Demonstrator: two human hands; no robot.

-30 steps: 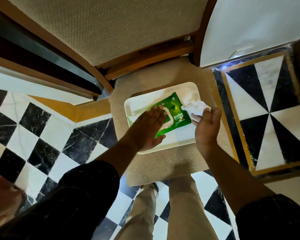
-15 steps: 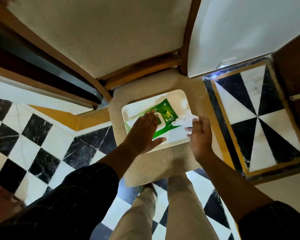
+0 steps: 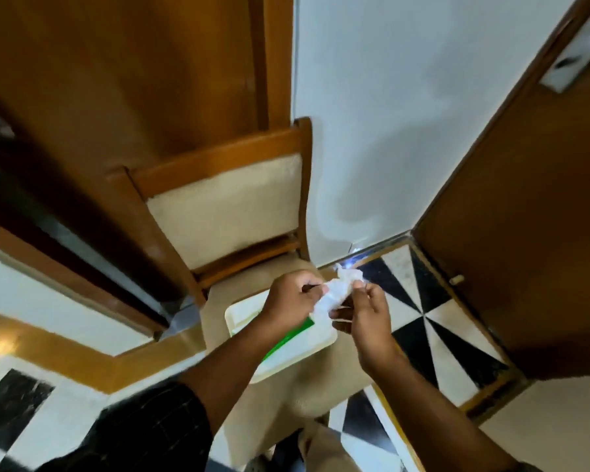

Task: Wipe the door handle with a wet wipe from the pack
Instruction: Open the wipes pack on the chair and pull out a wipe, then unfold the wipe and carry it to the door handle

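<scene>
The wipe is out of the pack now.
Both my hands have lifted off the tray: left hand [image 3: 292, 298] and right hand [image 3: 365, 315] pinch the wet wipe [image 3: 338, 291] between them. The pack [image 3: 292, 335] stays below; the door handle [image 3: 573, 59] waits at 2 o'clock.

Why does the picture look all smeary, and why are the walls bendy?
In the head view, movement smears the left hand, the right hand and the crumpled wipe between them; the wide lens bends the door and chair edges; a bright glare spot sits at the wall's foot behind the wipe.
</scene>
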